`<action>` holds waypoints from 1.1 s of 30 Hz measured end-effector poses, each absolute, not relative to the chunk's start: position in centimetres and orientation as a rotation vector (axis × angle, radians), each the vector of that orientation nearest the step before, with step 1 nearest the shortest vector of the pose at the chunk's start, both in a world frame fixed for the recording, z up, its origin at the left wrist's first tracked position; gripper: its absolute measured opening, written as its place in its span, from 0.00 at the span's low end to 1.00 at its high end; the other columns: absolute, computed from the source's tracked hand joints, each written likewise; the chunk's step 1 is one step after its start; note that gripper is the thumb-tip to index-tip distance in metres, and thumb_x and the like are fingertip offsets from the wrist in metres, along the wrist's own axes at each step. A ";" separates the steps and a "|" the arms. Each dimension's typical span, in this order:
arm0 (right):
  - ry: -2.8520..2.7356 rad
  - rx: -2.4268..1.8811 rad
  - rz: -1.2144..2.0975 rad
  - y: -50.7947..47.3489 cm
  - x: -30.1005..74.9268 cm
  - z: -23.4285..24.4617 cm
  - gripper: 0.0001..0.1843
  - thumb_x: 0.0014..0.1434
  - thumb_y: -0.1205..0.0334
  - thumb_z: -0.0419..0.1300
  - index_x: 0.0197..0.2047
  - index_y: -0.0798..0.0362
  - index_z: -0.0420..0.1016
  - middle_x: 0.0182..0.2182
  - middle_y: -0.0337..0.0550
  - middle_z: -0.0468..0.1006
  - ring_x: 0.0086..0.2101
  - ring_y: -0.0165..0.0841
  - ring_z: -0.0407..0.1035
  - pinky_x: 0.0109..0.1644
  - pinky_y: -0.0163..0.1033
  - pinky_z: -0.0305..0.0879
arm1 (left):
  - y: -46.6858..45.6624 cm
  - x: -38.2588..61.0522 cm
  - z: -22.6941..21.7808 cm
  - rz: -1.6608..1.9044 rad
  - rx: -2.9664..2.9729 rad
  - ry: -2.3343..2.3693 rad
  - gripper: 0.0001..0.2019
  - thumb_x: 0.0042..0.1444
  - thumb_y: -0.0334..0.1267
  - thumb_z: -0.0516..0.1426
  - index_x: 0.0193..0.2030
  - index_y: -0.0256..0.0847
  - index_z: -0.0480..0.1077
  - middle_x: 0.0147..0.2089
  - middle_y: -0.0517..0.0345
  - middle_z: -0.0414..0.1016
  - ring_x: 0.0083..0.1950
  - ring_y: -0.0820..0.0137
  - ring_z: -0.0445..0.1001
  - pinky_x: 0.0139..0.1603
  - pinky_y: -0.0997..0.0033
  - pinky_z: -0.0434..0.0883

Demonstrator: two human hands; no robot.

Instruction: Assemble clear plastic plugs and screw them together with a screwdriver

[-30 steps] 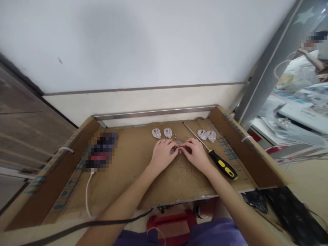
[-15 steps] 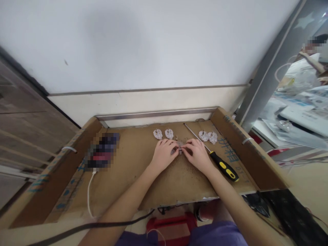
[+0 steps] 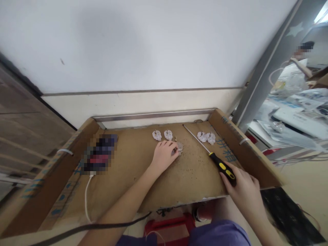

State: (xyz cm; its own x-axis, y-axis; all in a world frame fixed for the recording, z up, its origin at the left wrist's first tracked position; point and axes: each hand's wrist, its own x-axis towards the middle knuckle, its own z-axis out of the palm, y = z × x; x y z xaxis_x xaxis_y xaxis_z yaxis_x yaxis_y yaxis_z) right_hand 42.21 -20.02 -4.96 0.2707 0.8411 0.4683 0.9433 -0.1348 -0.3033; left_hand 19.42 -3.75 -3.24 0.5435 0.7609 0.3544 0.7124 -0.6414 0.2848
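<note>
An obj. (image 3: 99, 153) at the counter's (image 3: 194, 167) left is pixelated; its type can't be told. A clear plug part (image 3: 180, 147) is half hidden under the left hand (image 3: 164, 155). The screwdriver (image 3: 222, 166) handle's end is covered by the right hand (image 3: 243, 191); the grip can't be told. A dark cable (image 3: 102, 224) is cut off at the btm edge.

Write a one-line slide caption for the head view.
Left hand holds a clear plug on the cardboard tray; right hand touches the yellow-black screwdriver handle.
</note>
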 end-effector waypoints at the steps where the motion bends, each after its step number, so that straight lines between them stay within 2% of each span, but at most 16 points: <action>1: -1.602 -1.968 -0.218 -20.4 42.6 -4.3 0.19 0.57 0.50 0.53 0.50 0.48 0.67 0.39 0.44 0.74 0.39 0.41 0.69 0.41 0.49 0.63 | -3.8 19.4 -3.3 0.696 2.662 1.283 0.03 0.56 0.35 0.53 0.34 0.44 0.68 0.41 0.60 0.75 0.43 0.65 0.69 0.47 0.62 0.61; 4: -1.493 -1.714 -0.122 -20.4 42.6 0.0 0.19 0.54 0.51 0.58 0.48 0.46 0.68 0.40 0.42 0.73 0.39 0.35 0.69 0.43 0.43 0.65 | -3.9 19.4 -3.4 0.709 2.666 1.270 0.03 0.56 0.35 0.54 0.35 0.44 0.68 0.41 0.59 0.74 0.43 0.65 0.69 0.47 0.62 0.61; 6: -1.403 -1.572 -0.212 -19.4 41.7 3.8 0.13 0.52 0.51 0.60 0.41 0.46 0.71 0.35 0.42 0.73 0.33 0.34 0.67 0.39 0.43 0.64 | -3.9 19.4 -3.5 0.712 2.679 1.246 0.03 0.56 0.35 0.53 0.36 0.43 0.68 0.41 0.58 0.74 0.44 0.65 0.69 0.47 0.63 0.62; 7: -1.321 -1.483 -0.284 -18.6 41.1 5.5 0.10 0.51 0.52 0.60 0.36 0.46 0.71 0.32 0.42 0.72 0.33 0.34 0.66 0.41 0.45 0.63 | -3.9 19.4 -3.5 0.711 2.684 1.234 0.04 0.56 0.35 0.53 0.36 0.43 0.69 0.41 0.58 0.74 0.44 0.65 0.69 0.47 0.63 0.62; 8: -1.256 -1.373 -0.307 -17.7 40.4 7.1 0.08 0.52 0.53 0.60 0.33 0.47 0.69 0.33 0.42 0.71 0.37 0.35 0.67 0.48 0.47 0.62 | -3.9 19.4 -3.5 0.708 2.687 1.228 0.04 0.56 0.35 0.53 0.36 0.43 0.69 0.41 0.58 0.73 0.44 0.66 0.69 0.47 0.64 0.62; 9: -1.214 -1.256 -0.199 -16.6 39.8 8.5 0.08 0.52 0.54 0.60 0.31 0.48 0.67 0.37 0.43 0.71 0.41 0.35 0.67 0.51 0.48 0.61 | -3.8 19.4 -3.5 0.706 2.688 1.222 0.04 0.56 0.35 0.53 0.36 0.43 0.69 0.41 0.58 0.73 0.44 0.66 0.69 0.46 0.64 0.62; 10: -1.212 -1.109 0.023 -15.5 39.1 9.6 0.09 0.51 0.55 0.61 0.32 0.49 0.66 0.41 0.42 0.71 0.41 0.35 0.69 0.47 0.46 0.65 | -3.8 19.4 -3.5 0.706 2.686 1.218 0.04 0.56 0.35 0.53 0.36 0.43 0.69 0.41 0.58 0.73 0.44 0.66 0.69 0.46 0.64 0.62; 11: -1.229 -1.019 0.229 -14.5 38.4 10.6 0.10 0.52 0.54 0.61 0.32 0.49 0.66 0.36 0.41 0.73 0.35 0.33 0.70 0.40 0.43 0.68 | -3.8 19.4 -3.4 0.707 2.682 1.215 0.04 0.56 0.35 0.53 0.36 0.43 0.69 0.41 0.58 0.73 0.43 0.66 0.69 0.46 0.64 0.63; 12: -1.186 -0.970 0.300 -13.5 37.8 11.3 0.10 0.53 0.55 0.60 0.30 0.50 0.64 0.26 0.38 0.72 0.28 0.31 0.70 0.32 0.40 0.68 | -3.7 19.3 -3.4 0.708 2.678 1.210 0.04 0.56 0.35 0.53 0.36 0.43 0.69 0.41 0.58 0.73 0.43 0.66 0.69 0.45 0.65 0.63; 14: -1.074 -0.855 0.246 -12.0 36.6 12.7 0.13 0.53 0.56 0.61 0.26 0.52 0.61 0.17 0.32 0.64 0.17 0.26 0.61 0.20 0.34 0.59 | -3.7 19.3 -3.3 0.707 2.667 1.202 0.04 0.56 0.35 0.53 0.35 0.43 0.70 0.40 0.58 0.73 0.43 0.66 0.69 0.45 0.65 0.63; 16: -0.955 -0.764 0.210 -11.3 35.6 13.9 0.15 0.54 0.56 0.60 0.25 0.51 0.58 0.15 0.31 0.60 0.14 0.24 0.54 0.15 0.34 0.51 | -3.6 19.3 -3.2 0.696 2.653 1.201 0.04 0.55 0.35 0.54 0.34 0.43 0.70 0.41 0.58 0.73 0.43 0.67 0.70 0.45 0.65 0.63; 21: -0.845 -0.686 0.284 -10.7 34.0 15.5 0.15 0.54 0.58 0.58 0.24 0.50 0.54 0.14 0.31 0.57 0.13 0.24 0.51 0.14 0.34 0.44 | -3.5 19.2 -2.8 0.660 2.617 1.205 0.03 0.53 0.35 0.55 0.32 0.43 0.70 0.43 0.59 0.73 0.43 0.67 0.70 0.45 0.66 0.64; 26: -0.869 -0.715 0.402 -10.2 33.4 14.7 0.15 0.54 0.58 0.58 0.23 0.53 0.56 0.16 0.32 0.58 0.15 0.21 0.52 0.15 0.31 0.47 | -3.5 19.3 -2.7 0.656 2.618 1.214 0.03 0.53 0.36 0.55 0.33 0.43 0.70 0.43 0.59 0.73 0.44 0.66 0.71 0.45 0.65 0.64; 33: -0.922 -0.757 0.380 -9.9 33.4 13.9 0.15 0.56 0.59 0.57 0.25 0.51 0.53 0.17 0.31 0.56 0.15 0.21 0.53 0.16 0.30 0.47 | -3.4 19.2 -3.0 0.662 2.672 1.164 0.04 0.55 0.35 0.54 0.35 0.44 0.70 0.44 0.59 0.73 0.43 0.67 0.70 0.46 0.65 0.64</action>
State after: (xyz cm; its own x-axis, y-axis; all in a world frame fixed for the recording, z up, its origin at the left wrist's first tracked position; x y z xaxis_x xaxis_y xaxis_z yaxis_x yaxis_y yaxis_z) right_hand 33.40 -9.91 13.95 0.5648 0.5937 0.5732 0.0176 0.6858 -0.7276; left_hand 19.24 -3.41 -3.00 0.6009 0.7259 0.3346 0.6586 -0.6869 0.3074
